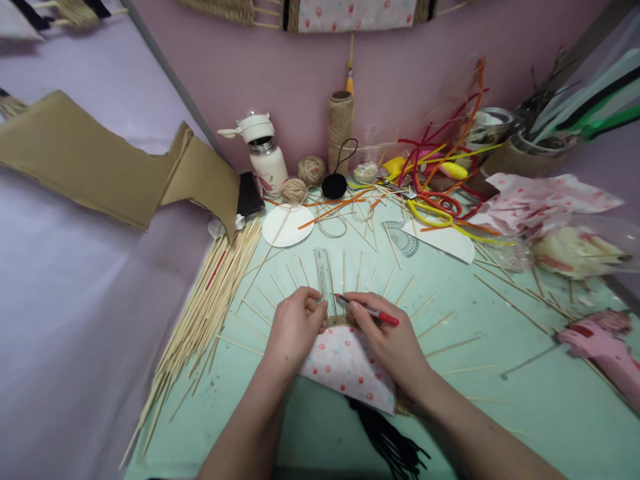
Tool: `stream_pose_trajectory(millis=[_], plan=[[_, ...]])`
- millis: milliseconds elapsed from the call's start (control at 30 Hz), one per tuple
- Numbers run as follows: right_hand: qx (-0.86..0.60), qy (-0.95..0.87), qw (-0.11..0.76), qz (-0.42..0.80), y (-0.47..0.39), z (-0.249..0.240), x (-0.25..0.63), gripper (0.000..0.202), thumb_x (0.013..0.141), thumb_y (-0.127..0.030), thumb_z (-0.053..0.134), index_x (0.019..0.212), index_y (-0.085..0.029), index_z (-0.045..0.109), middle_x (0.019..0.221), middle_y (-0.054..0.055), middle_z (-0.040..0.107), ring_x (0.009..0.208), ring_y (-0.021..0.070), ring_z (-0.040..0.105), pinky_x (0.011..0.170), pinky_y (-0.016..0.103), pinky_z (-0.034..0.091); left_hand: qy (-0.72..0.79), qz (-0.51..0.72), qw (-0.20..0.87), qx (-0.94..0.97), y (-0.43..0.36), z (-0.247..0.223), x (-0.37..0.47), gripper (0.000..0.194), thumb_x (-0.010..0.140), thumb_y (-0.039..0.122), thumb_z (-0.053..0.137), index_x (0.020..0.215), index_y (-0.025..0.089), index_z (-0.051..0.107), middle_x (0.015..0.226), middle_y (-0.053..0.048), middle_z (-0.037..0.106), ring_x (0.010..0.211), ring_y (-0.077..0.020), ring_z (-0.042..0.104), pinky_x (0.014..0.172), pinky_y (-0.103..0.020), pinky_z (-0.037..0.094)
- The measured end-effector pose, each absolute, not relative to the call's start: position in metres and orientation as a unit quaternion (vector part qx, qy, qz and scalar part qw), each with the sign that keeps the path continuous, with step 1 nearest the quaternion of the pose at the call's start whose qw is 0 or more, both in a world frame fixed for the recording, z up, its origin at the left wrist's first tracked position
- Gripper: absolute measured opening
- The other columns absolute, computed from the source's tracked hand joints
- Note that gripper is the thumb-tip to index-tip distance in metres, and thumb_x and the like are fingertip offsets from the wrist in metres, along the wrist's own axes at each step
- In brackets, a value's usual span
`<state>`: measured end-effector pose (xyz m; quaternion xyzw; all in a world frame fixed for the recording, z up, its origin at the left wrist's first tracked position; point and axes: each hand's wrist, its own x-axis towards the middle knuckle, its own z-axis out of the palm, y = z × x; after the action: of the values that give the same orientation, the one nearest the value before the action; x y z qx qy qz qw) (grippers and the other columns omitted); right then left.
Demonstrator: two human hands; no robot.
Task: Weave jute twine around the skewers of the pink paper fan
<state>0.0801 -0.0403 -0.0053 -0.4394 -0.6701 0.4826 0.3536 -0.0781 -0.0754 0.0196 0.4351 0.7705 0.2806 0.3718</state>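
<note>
Ruler (325, 275) — btwn L fingers (311, 295) & pen (387, 317) in R fingers (358, 299).

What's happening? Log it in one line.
left hand: at transparent ruler | right hand: holding red-ended pen, tip near ruler's right edge

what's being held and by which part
The right hand holds a red-ended pen near its tip. The left hand is beside the clear ruler; any hold there is unclear.
</note>
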Motion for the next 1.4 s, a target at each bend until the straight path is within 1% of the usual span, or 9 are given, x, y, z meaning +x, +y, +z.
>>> stream_pose_trajectory(millis=[200, 367, 667, 833, 967, 1167, 1400], plan=[[-0.448, -0.663, 0.356, 0.482, -0.041, -0.0057, 0.0807, 0.023, 0.091, -0.034, 0.051, 0.098, -0.022, 0.07, 0.095, 0.006, 0.073, 0.086, 0.0198, 0.066, 0.081, 0.035, 0.053, 0.768, 0.283, 0.373, 0.437, -0.077, 0.0176, -0.0786, 0.011, 0.082, 0.029, 0.052, 0.087, 0.02, 0.057, 0.058, 0.003, 0.065, 0.057, -0.0163, 0.065, 0.062, -0.028, 0.046], [-0.441, -0.666, 0.359, 0.483, -0.0406, -0.0042, 0.08, 0.022, 0.091, -0.032, 0.052, 0.097, -0.023, 0.071, 0.096, 0.006, 0.073, 0.088, 0.0202, 0.067, 0.082, 0.036, 0.052, 0.768, 0.286, 0.372, 0.435, -0.0773, 0.0156, -0.0791, 0.012, 0.082, 0.029, 0.053, 0.088, 0.02, 0.058, 0.058, 0.003, 0.066, 0.057, -0.0168, 0.065, 0.062, -0.028, 0.046], [-0.451, -0.661, 0.358, 0.482, -0.041, -0.0054, 0.0801, 0.022, 0.091, -0.033, 0.052, 0.096, -0.022, 0.071, 0.096, 0.006, 0.073, 0.088, 0.0197, 0.067, 0.082, 0.035, 0.052, 0.771, 0.278, 0.368, 0.44, -0.0756, 0.019, -0.0787, 0.011, 0.082, 0.028, 0.052, 0.087, 0.02, 0.058, 0.058, 0.003, 0.066, 0.057, -0.0162, 0.065, 0.063, -0.028, 0.046], [-0.445, -0.663, 0.359, 0.483, -0.0408, -0.0044, 0.0795, 0.022, 0.09, -0.033, 0.053, 0.097, -0.023, 0.072, 0.097, 0.007, 0.074, 0.089, 0.0206, 0.067, 0.082, 0.035, 0.053, 0.771, 0.282, 0.371, 0.435, -0.076, 0.0189, -0.0781, 0.011, 0.081, 0.029, 0.053, 0.086, 0.02, 0.058, 0.058, 0.003, 0.065, 0.056, -0.0162, 0.064, 0.062, -0.028, 0.046], [-0.46, -0.656, 0.358, 0.48, -0.0414, -0.0035, 0.0796, 0.022, 0.09, -0.033, 0.053, 0.094, -0.022, 0.072, 0.095, 0.007, 0.074, 0.085, 0.0206, 0.067, 0.082, 0.036, 0.053, 0.77, 0.286, 0.377, 0.428, -0.0758, 0.0178, -0.0781, 0.012, 0.081, 0.029, 0.053, 0.087, 0.02, 0.058, 0.059, 0.003, 0.066, 0.055, -0.0159, 0.064, 0.06, -0.027, 0.046], [-0.442, -0.659, 0.357, 0.492, -0.0412, -0.0051, 0.0804, 0.022, 0.091, -0.033, 0.053, 0.098, -0.023, 0.071, 0.098, 0.006, 0.073, 0.089, 0.02, 0.067, 0.082, 0.035, 0.053, 0.769, 0.283, 0.37, 0.438, -0.0762, 0.0169, -0.0788, 0.012, 0.081, 0.029, 0.052, 0.087, 0.02, 0.058, 0.057, 0.003, 0.065, 0.057, -0.0161, 0.064, 0.062, -0.028, 0.046], [-0.455, -0.658, 0.354, 0.483, -0.0412, -0.0045, 0.0811, 0.022, 0.091, -0.033, 0.052, 0.096, -0.022, 0.071, 0.097, 0.006, 0.073, 0.088, 0.0204, 0.067, 0.083, 0.035, 0.052, 0.768, 0.285, 0.365, 0.442, -0.0766, 0.0163, -0.0788, 0.012, 0.081, 0.029, 0.052, 0.088, 0.02, 0.058, 0.058, 0.003, 0.066, 0.058, -0.0166, 0.065, 0.065, -0.028, 0.046]])
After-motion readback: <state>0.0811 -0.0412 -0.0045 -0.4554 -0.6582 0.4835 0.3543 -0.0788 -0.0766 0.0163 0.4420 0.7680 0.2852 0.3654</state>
